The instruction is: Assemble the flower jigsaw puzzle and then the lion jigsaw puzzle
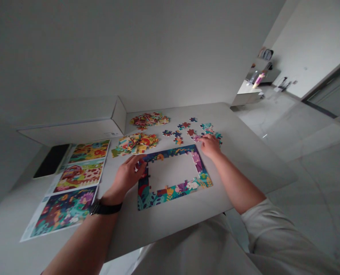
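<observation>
A jigsaw puzzle border [170, 193] lies joined as a rectangle on the table, with a bare middle. My left hand [130, 172] rests at its upper left corner, fingers curved and apart, a gap showing between thumb and fingers. Beyond the border's upper right corner, my right hand [210, 145] has its fingertips on a pink puzzle piece [195, 138]. Loose pieces lie around that hand, among them a brown piece [190, 132] and teal pieces [206, 126]. Part of the teal group is hidden behind the right hand.
Two heaps of pieces, a nearer one [135, 143] and a farther one [149, 119], lie beyond the border. On the left are a printed picture sheet [99, 179], a black phone-like slab [52, 161] and a white box [72, 131] against the wall.
</observation>
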A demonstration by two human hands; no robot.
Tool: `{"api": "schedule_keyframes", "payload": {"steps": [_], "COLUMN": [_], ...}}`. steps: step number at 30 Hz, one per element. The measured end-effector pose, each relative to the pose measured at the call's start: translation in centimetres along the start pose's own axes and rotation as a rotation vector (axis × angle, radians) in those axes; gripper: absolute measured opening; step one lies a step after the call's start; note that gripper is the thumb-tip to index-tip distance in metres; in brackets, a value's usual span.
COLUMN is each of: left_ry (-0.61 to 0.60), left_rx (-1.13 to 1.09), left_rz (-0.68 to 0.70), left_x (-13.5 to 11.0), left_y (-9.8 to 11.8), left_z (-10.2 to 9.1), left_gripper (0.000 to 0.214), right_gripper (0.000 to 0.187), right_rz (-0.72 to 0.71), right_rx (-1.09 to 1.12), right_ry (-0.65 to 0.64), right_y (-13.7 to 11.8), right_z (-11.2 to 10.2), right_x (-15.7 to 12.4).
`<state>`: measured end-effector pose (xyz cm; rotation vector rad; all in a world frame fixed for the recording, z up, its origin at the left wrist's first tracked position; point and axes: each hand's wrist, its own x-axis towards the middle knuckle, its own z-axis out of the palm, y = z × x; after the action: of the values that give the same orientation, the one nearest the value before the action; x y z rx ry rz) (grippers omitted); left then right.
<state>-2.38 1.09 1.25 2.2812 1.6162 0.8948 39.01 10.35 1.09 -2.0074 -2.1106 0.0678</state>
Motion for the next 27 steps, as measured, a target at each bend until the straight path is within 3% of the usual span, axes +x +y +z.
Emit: {"api": "schedule_keyframes", "payload": {"steps": [4,10,15,20,27], "left_ry": [0.002,-0.016,-0.019,-0.018,0.004], "left_rx": [-0.007,-0.03,-0.02,0.017,0.02], "left_rz": [-0.01,-0.014,-0.008,0.004,0.018], "left_x": [0.0,0.0,0.0,-0.1,-0.1], "left_y": [0.2,0.8,0.5,-0.4,-0.4], "left_z": [-0.2,-0.6,-0.5,-0.2,-0.2], "left_gripper": [0.037,0.039,0.039,0.039,0.038], "right_gripper": [0.042,0.05,0.055,0.051,0.048], "right_rz": [0.003,-0.023,0.148,0.325,0.405], "right_rx": [0.034,0.09,0.062,-0.018,0.094], "right_ry": [0.006,0.029,0.117,0.019,0.12], "right_y": [0.2,0.8,3.4,6.3,10.3], "right_z": [0.0,0.3,-0.5,-1.4,-1.6], "right_x": [0.0,0.3,1.3,1.8,2.2]}}
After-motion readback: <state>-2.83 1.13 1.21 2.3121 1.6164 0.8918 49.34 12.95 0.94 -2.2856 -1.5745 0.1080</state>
